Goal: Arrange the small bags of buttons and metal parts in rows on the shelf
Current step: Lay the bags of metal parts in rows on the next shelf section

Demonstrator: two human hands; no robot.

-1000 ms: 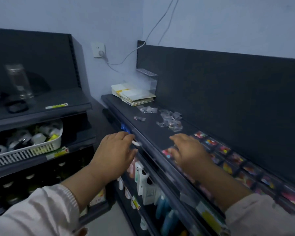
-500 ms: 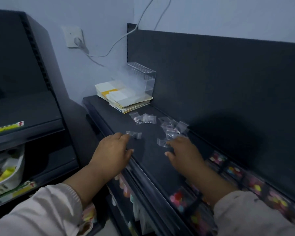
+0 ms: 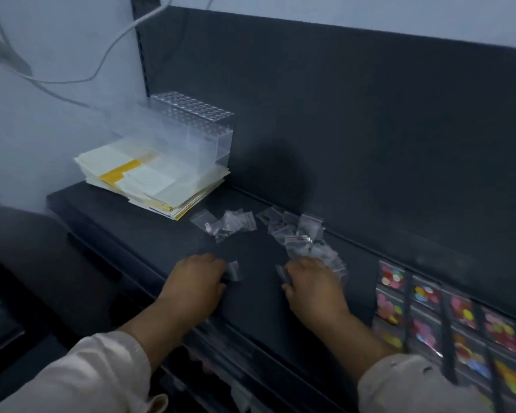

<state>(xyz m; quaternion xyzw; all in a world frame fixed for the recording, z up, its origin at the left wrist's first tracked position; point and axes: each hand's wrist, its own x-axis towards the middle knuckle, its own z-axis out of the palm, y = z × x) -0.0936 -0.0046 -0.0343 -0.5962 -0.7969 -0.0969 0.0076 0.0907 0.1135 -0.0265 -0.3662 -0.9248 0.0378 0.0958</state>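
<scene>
- Colourful button bags (image 3: 429,317) are lying in rows at the right end of the dark shelf (image 3: 149,234); clear plastic bags (image 3: 298,234) are waiting, heaped, near its back edge.
- Left hand (image 3: 194,281) is pinching one small clear bag (image 3: 233,271); right hand (image 3: 313,287) is curling into the heap, grip unclear.

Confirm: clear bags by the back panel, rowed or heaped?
Heaped. The clear bags overlap at odd angles in loose piles, unlike the button bags laid flat in rows at right.
</scene>
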